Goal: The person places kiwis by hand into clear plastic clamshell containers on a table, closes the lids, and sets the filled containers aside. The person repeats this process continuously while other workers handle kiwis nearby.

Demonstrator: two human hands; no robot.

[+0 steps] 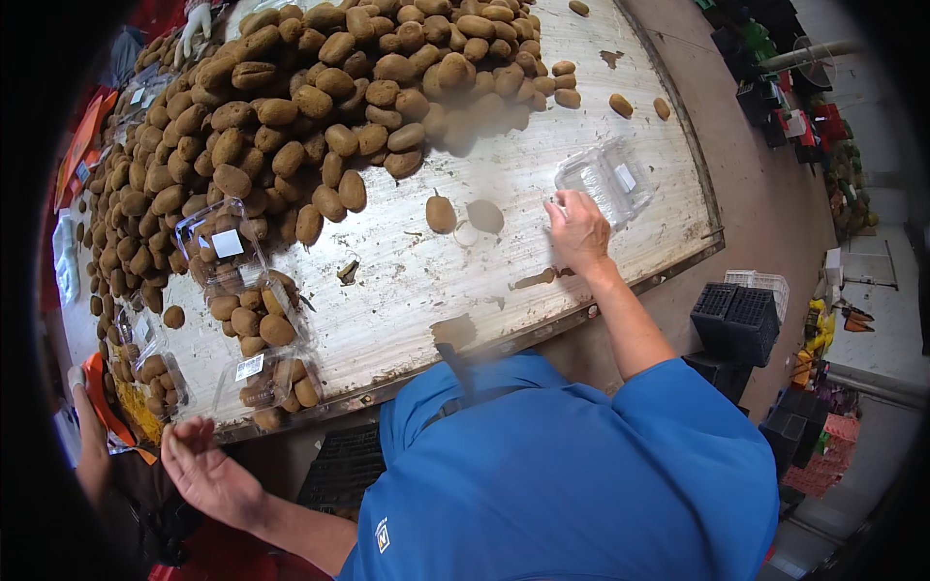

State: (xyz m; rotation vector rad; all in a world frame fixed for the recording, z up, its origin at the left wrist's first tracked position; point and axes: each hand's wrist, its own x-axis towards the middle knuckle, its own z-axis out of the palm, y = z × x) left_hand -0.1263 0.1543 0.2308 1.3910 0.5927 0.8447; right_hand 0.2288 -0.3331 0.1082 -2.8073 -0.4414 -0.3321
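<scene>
My right hand [581, 229] is at the near-left edge of an empty clear plastic clamshell [614, 185] with a white label. Its fingers are curled at the rim, and whether they pinch it is hidden. My left hand [211, 476] hangs beyond the table's near edge, palm up, fingers loosely bent and holding nothing. Nearest to it are a kiwi-filled clamshell [287, 385] whose label bears a printed code, and another filled clamshell [161, 381]. Farther in, an open-lidded clamshell [251, 309] holds kiwis. A single kiwi [440, 213] lies mid-table.
A large heap of kiwis [283, 112] covers the far and left side of the table [407, 290]. A gloved hand [193, 33] of another person is at the far left; another person's arm [91, 428] is at left. Black crates [734, 323] stand right.
</scene>
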